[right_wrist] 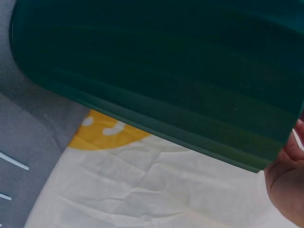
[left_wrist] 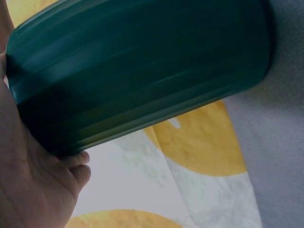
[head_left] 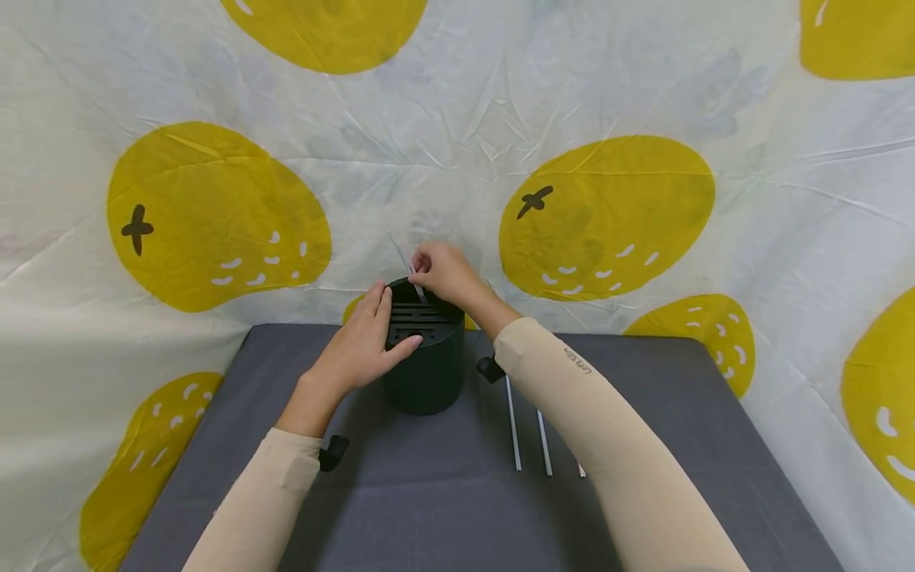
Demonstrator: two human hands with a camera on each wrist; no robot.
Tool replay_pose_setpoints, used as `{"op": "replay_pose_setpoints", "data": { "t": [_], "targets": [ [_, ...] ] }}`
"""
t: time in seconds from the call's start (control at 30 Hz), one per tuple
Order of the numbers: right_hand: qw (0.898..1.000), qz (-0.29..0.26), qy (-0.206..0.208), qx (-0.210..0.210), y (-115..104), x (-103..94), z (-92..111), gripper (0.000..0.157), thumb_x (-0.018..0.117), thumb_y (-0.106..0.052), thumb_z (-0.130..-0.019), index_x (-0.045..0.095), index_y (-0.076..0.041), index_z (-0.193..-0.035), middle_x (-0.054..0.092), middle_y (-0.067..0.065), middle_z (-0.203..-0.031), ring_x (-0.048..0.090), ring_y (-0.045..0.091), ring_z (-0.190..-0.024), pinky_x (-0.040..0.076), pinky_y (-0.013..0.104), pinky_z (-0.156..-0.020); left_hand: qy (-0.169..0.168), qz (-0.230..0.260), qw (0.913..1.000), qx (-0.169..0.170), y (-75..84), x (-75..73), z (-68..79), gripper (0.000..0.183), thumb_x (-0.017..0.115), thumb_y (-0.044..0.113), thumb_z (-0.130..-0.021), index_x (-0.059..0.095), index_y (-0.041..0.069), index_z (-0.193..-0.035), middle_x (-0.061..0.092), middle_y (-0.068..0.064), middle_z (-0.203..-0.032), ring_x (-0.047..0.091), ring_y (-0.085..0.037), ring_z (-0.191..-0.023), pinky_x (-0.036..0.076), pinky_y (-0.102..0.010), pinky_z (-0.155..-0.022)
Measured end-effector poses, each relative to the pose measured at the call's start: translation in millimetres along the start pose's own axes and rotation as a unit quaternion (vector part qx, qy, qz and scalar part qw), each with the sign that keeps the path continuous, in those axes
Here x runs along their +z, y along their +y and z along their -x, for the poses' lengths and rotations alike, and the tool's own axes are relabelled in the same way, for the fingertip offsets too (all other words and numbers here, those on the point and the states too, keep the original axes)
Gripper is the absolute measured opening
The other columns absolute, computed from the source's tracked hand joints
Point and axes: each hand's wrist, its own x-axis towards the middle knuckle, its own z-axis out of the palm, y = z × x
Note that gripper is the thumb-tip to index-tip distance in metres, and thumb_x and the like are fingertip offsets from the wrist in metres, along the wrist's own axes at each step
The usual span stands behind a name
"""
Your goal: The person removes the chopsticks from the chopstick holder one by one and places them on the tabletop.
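While three slim pale sticks [head_left: 514,429] lie on the grey cloth [head_left: 429,500], the left hand [head_left: 363,342] rests straight-fingered on an upright dark-green plastic cylinder [head_left: 425,381], over whose rear opening the right hand [head_left: 448,276] pinches a thin whitish rod [head_left: 400,251], long axis steep, top leaning left, seemingly mid-insertion and needing guided lowering.

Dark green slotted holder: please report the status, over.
Right hand pinches thin stick, lower end inside slotted holder. Left hand rests on holder's rim. No obstruction visible.

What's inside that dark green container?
A thin pale stick, pinched by the right hand, slants into the open back of the container. Its lower end and anything else inside are hidden by the slotted top and wall.
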Motion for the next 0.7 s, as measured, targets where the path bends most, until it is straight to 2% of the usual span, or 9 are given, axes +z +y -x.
{"op": "replay_pose_setpoints", "data": {
  "t": [0.37, 0.57, 0.7],
  "targets": [
    [0.999, -0.04, 0.026, 0.0, 2, 1.9, 8, 0.011, 0.074, -0.018, -0.098, 0.068, -0.009, -0.098, 0.071, 0.009, -0.098, 0.068, 0.021, -0.083, 0.057, 0.031, -0.073, 0.002, 0.003, 1.0, 0.006, -2.3, 3.1, 1.0, 0.107, 0.037, 0.079, -0.097, 0.004, 0.003, -0.166, -0.002, -0.016, -0.174, 0.005, -0.033, -0.162, 0.022, -0.058, -0.126],
    [0.996, -0.077, 0.045, -0.008, 4, -2.8, 12, 0.011, 0.072, -0.019, -0.099, 0.067, -0.009, -0.099, 0.071, 0.008, -0.099, 0.069, 0.021, -0.086, 0.058, 0.032, -0.075, 0.003, 0.003, 1.0, 0.005, -3.1, 2.6, 2.0, 0.109, 0.036, 0.08, -0.097, 0.004, 0.003, -0.166, -0.003, -0.016, -0.174, 0.004, -0.033, -0.162, 0.023, -0.058, -0.126],
    [0.99, -0.12, 0.069, -0.01, 5, -9.8, 16, 0.011, 0.073, -0.02, -0.099, 0.067, -0.01, -0.099, 0.071, 0.008, -0.098, 0.071, 0.022, -0.089, 0.061, 0.032, -0.078, 0.003, 0.003, 1.0, 0.006, -3.6, 2.3, 1.6, 0.109, 0.036, 0.08, -0.096, 0.004, 0.003, -0.166, -0.003, -0.016, -0.174, 0.004, -0.033, -0.162, 0.022, -0.058, -0.126]
  ]
}}
